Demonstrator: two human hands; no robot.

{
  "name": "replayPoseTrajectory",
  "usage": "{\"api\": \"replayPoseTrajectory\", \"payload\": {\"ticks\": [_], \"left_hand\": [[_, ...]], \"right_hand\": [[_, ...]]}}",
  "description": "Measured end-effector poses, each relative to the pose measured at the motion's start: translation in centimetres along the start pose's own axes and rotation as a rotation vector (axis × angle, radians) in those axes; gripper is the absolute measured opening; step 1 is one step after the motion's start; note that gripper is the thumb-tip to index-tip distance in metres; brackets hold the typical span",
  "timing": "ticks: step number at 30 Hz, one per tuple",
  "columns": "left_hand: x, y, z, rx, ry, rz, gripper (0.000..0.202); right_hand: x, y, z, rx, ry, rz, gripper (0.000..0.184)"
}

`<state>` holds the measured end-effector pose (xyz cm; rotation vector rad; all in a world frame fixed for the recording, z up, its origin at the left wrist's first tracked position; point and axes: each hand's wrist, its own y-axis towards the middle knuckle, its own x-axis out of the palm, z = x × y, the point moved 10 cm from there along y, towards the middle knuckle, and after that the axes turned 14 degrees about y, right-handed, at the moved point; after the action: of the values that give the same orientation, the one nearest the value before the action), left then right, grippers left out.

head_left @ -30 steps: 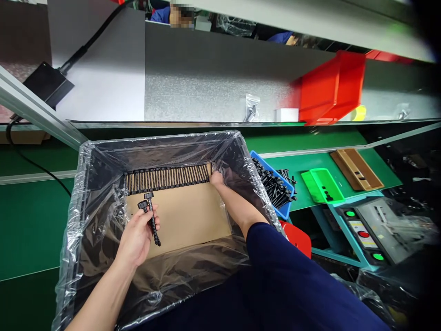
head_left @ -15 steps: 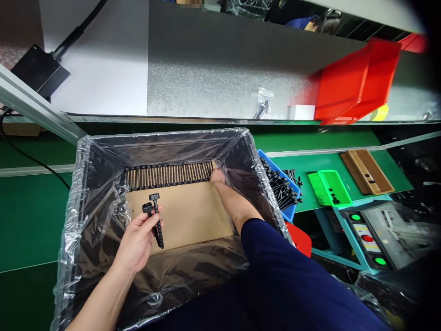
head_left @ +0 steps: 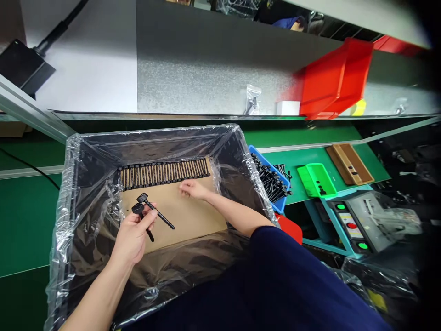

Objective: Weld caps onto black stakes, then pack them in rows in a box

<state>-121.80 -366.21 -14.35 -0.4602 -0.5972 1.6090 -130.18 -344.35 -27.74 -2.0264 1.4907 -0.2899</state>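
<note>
Inside the box, which is lined with clear film, a sheet of cardboard covers the bottom, and along its far edge lies a row of black bolts, packed side by side. The left hand is over the near left part of the cardboard, closed around two bolts of the same kind: the thumb presses them against the fingers close to their round heads, and the shafts stick out to the right and downward, spread a little apart from each other, one pointing toward the middle of the sheet. These two bolts are held above the cardboard, well apart from the row. The right hand reaches in from the right side, its forearm crossing the sheet, and it is just in front of the middle of the row, near it but not touching; the fingers are loosely bent, half open, and I see nothing between them. Whether this hand rests on the cardboard or hovers just above it, I cannot tell. Outside the box, on the green tabletop, a blue tray full of loose black bolts stands just beside the right wall, then a green tray and a brown tray further right. A red bin, blurred, is by the grey panel behind, and a control panel with green and red buttons is at the near right
</note>
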Motion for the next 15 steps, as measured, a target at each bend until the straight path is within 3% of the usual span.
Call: {"api": "replayPoseTrajectory", "payload": {"ticks": [2, 4, 7, 9, 11, 15], "left_hand": [[-0.2, 0.3, 0.1, 0.03, 0.03, 0.018, 0.045], [-0.4, 0.7, 0.1, 0.058, 0.055, 0.036, 0.047], [-0.5, 1.0, 0.0, 0.073, 0.076, 0.04, 0.049], [-0.8, 1.0, -0.1, 0.067, 0.075, 0.054, 0.054], [-0.9, 0.8, -0.2, 0.042, 0.06, 0.073, 0.061], [-0.1, 0.0, -0.4, -0.052, 0.018, 0.014, 0.074]], "right_hand": [[6.0, -3.0, -2.1, -0.019, 0.306, -0.375, 0.029], [10.0, -6.4, -4.5, -0.034, 0.547, -0.651, 0.037], [12.1, -8.5, -5.9, -0.032, 0.652, -0.757, 0.039], [11.6, -7.6, -5.5, -0.022, 0.659, -0.696, 0.035], [9.0, -4.9, -3.9, -0.002, 0.599, -0.487, 0.028], [-2.2, 0.0, 1.0, 0.094, 0.191, 0.152, 0.024]]}}
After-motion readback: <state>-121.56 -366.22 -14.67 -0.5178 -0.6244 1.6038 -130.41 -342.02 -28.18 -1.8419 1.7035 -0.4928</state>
